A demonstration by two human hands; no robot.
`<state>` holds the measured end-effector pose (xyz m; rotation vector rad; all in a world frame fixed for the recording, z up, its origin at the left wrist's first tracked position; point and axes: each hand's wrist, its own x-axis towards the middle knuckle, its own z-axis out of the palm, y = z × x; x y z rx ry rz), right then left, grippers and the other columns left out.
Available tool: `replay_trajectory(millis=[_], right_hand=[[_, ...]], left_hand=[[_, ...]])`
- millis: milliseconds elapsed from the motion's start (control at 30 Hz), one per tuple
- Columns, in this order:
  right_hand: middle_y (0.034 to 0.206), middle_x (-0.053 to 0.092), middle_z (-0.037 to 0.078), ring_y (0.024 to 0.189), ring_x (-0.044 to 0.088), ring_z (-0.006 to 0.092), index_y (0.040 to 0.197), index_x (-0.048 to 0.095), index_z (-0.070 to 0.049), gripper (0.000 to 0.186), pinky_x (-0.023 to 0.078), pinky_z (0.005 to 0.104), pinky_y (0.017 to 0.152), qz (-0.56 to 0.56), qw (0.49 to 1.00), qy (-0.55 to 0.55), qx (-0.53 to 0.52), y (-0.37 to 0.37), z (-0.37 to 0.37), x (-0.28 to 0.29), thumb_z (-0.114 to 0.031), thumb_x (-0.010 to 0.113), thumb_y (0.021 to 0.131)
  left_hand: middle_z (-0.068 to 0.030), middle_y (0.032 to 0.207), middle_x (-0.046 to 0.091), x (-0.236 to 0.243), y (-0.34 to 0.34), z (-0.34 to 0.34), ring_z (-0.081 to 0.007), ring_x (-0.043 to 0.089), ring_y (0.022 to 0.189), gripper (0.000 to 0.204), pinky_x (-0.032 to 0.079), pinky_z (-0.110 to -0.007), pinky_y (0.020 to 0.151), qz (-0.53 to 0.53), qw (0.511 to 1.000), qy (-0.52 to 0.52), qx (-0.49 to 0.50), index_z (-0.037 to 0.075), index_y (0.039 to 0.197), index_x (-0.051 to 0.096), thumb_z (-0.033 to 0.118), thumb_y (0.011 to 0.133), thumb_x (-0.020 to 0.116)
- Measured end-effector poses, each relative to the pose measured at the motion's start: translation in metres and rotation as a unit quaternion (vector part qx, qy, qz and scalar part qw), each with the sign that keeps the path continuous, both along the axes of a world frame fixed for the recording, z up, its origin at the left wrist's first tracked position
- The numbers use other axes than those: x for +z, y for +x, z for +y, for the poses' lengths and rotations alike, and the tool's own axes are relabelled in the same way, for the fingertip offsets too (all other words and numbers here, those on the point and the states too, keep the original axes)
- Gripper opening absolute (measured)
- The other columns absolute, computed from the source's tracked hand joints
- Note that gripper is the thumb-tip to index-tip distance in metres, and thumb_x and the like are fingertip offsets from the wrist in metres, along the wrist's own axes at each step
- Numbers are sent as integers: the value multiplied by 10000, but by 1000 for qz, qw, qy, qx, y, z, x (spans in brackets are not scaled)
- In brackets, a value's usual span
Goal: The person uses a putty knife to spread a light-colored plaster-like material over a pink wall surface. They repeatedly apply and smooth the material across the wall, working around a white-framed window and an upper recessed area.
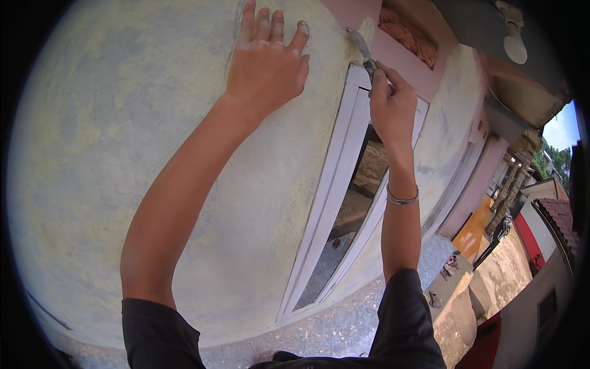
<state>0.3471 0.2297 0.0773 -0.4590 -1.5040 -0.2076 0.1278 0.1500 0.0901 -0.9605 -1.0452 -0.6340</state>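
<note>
My left hand [263,67] rests against the patchy pale yellow and grey wall [178,160], its fingers apart and whitened at the tips, with nothing in it. My right hand [393,107] grips a putty knife [361,46] by its dark, smeared handle. The knife's narrow metal blade points up and left, close to the wall just above the top corner of a white window frame [316,206]. Whether the blade touches the wall, I cannot tell. A bracelet circles my right wrist.
Right of the frame's top is a pink wall band with an opening holding an orange-red mesh bundle [409,40]. A white light bulb [515,46] hangs at upper right. Speckled blue-grey floor [319,338] lies below. Farther right are an orange panel [474,227] and a tiled roof [556,215].
</note>
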Motion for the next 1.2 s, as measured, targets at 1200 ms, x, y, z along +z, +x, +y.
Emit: replay_trajectory(millis=[1200], right_hand=[[921, 770, 208, 757, 719, 185, 1375, 678, 1, 382, 554, 337, 730, -88, 991, 6, -98, 11, -7, -25, -151, 681, 1024]], left_hand=[[-239, 1383, 691, 2, 12, -5, -403, 624, 1352, 456, 106, -717, 1265, -33, 998, -15, 45, 92, 1398, 669, 265, 977, 640]])
